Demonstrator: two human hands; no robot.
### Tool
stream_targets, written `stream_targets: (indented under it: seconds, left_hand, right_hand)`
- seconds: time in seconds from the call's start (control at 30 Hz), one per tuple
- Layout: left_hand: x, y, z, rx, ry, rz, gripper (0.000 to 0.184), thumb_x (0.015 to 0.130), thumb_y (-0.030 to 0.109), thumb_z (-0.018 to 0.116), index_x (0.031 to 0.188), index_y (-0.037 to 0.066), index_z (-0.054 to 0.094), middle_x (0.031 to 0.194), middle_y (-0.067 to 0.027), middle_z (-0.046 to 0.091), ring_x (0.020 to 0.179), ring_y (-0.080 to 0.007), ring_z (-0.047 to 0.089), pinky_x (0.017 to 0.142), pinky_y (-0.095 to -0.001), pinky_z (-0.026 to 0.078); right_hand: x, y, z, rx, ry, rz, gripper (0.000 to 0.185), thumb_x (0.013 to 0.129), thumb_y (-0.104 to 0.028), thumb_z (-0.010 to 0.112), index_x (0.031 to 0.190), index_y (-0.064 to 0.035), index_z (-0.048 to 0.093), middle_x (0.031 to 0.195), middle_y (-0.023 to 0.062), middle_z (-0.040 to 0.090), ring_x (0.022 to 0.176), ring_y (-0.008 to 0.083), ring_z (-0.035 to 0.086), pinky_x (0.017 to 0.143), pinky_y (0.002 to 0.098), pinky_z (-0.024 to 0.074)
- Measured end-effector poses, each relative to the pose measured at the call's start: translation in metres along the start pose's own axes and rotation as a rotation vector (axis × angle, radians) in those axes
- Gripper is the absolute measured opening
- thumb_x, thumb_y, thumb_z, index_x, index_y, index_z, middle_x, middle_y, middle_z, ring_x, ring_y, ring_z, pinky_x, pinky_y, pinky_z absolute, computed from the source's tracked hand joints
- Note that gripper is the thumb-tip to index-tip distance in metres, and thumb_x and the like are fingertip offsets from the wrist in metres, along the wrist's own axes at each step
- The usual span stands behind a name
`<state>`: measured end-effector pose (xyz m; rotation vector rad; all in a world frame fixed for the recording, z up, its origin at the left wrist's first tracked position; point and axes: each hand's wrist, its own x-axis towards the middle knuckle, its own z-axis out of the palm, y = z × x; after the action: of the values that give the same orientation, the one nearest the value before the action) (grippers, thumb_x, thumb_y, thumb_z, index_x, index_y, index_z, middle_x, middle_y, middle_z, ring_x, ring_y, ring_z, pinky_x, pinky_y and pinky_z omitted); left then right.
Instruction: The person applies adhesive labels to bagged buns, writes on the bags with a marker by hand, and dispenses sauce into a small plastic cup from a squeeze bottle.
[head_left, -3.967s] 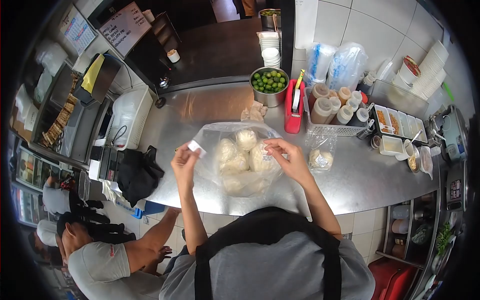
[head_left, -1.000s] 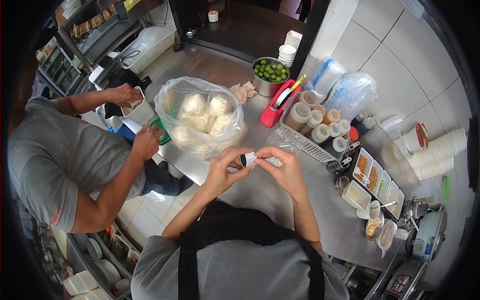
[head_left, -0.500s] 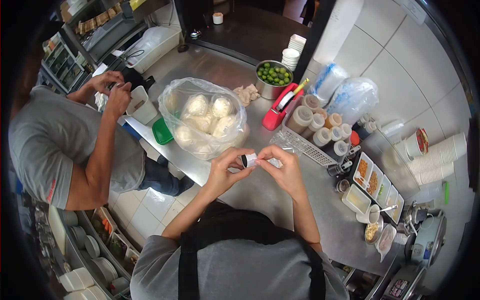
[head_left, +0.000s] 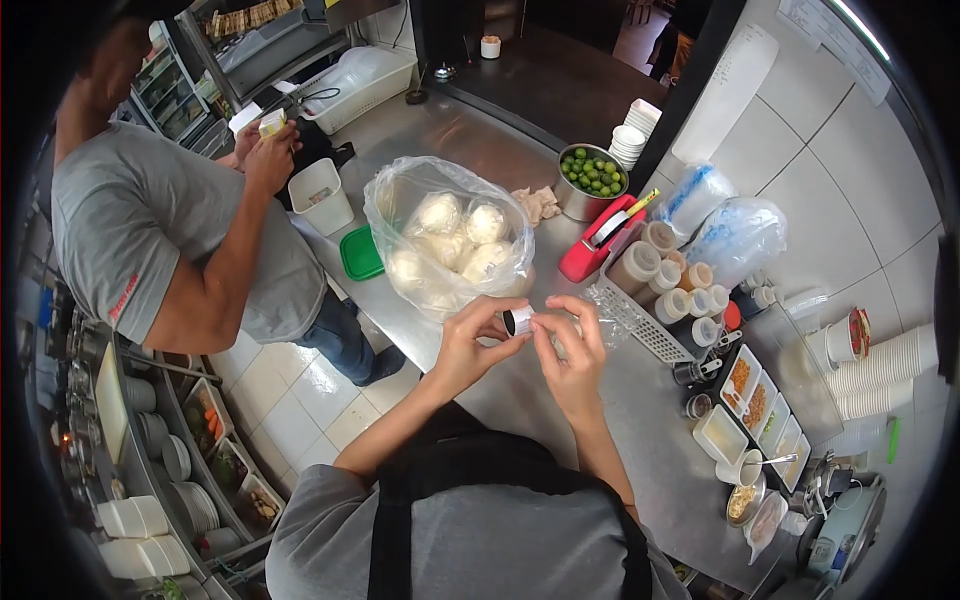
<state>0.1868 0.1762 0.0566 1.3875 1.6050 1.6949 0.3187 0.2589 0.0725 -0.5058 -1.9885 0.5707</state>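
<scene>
Over the steel counter, my left hand [head_left: 472,345] grips a small white roll [head_left: 524,318] with a dark round end between thumb and fingers. My right hand [head_left: 572,362] pinches at the roll's right edge with its fingertips, its other fingers raised. What exactly the right fingertips hold is too small to see. Just beyond the hands stands an open clear plastic bag [head_left: 455,270] of pale dough balls [head_left: 438,212]. Crumpled clear plastic [head_left: 612,308] lies to the right of my right hand.
A red tape dispenser [head_left: 590,250], a pot of green limes [head_left: 592,172] and a basket of sauce bottles [head_left: 655,335] stand right of the bag. Topping trays [head_left: 765,410] line the right side. At left, a co-worker [head_left: 190,230] holds a small yellow-and-white box [head_left: 272,123] by a white tub [head_left: 322,195].
The view has shifted, so the counter appears farther right. My right hand's fingers have lifted and spread a little at the roll. The co-worker now holds up a small box.
</scene>
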Motion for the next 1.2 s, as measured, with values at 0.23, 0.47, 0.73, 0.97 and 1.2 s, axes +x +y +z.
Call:
stream_targets:
  seconds: [0.23, 0.47, 0.73, 0.97, 1.2]
  left_hand:
    - [-0.001, -0.008, -0.001, 0.013, 0.041, 0.032, 0.039, 0.072, -0.002, 0.075, 0.109, 0.000, 0.064, 0.096, -0.0085, 0.064, 0.067, -0.0096, 0.064, 0.062, -0.0235, 0.056]
    - [-0.001, -0.005, -0.002, 0.112, 0.060, 0.038, 0.039, 0.072, 0.002, 0.076, 0.109, 0.002, 0.064, 0.095, -0.0083, 0.064, 0.067, -0.0102, 0.064, 0.059, -0.0237, 0.055]
    - [0.001, -0.006, -0.006, 0.523, 0.124, 0.288, 0.043, 0.071, 0.009, 0.076, 0.112, 0.007, 0.062, 0.101, -0.0086, 0.061, 0.072, -0.0201, 0.066, 0.059, -0.0304, 0.055]
    - [0.006, -0.016, -0.022, 0.752, 0.140, 0.268, 0.047, 0.072, 0.015, 0.076, 0.117, 0.012, 0.060, 0.101, -0.0060, 0.061, 0.071, -0.0198, 0.066, 0.056, -0.0330, 0.053]
    - [0.044, -0.041, -0.065, 0.527, 0.066, -0.169, 0.095, 0.066, 0.021, 0.079, 0.144, 0.001, 0.028, 0.086, -0.0123, 0.067, 0.068, -0.0194, 0.067, 0.060, -0.0314, 0.052]
  right_hand:
    - [0.001, -0.001, 0.008, -0.216, -0.005, -0.167, 0.019, 0.074, -0.003, 0.068, 0.090, -0.0049, 0.060, 0.114, 0.0113, 0.052, 0.105, 0.0280, 0.054, 0.099, 0.0508, 0.0349]
    - [-0.007, 0.004, 0.012, -0.210, -0.028, -0.109, 0.015, 0.080, -0.005, 0.065, 0.093, -0.0048, 0.057, 0.118, 0.0129, 0.049, 0.112, 0.0288, 0.049, 0.103, 0.0542, 0.0282]
    - [-0.004, -0.007, 0.016, -0.178, -0.105, 0.060, 0.013, 0.086, -0.006, 0.058, 0.098, -0.0028, 0.052, 0.121, 0.0157, 0.045, 0.113, 0.0333, 0.045, 0.100, 0.0570, 0.0279]
    - [0.001, -0.011, 0.029, -0.153, -0.152, 0.109, 0.013, 0.087, -0.004, 0.056, 0.098, -0.0011, 0.051, 0.116, 0.0180, 0.047, 0.108, 0.0349, 0.048, 0.094, 0.0495, 0.0344]
    - [0.066, 0.031, 0.044, 0.184, -0.130, 0.073, 0.009, 0.092, -0.005, 0.050, 0.099, -0.0005, 0.048, 0.108, 0.0209, 0.053, 0.100, 0.0366, 0.054, 0.086, 0.0412, 0.0425]
